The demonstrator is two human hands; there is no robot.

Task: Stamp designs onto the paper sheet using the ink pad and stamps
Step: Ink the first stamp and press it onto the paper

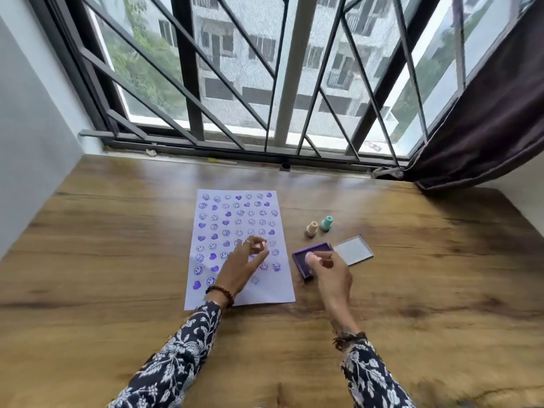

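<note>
Head view showed our left hand pinching a pink stamp over the paper. Our right hand pinched another stamp on the pad, beside the paper on the table.

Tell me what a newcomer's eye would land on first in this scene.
First, the paper sheet at the table's centre, covered in purple smileys and hearts. Next, the right hand pressing a pink stamp into the purple ink pad beside the sheet, while the left hand holds another stamp over the prints.
</note>
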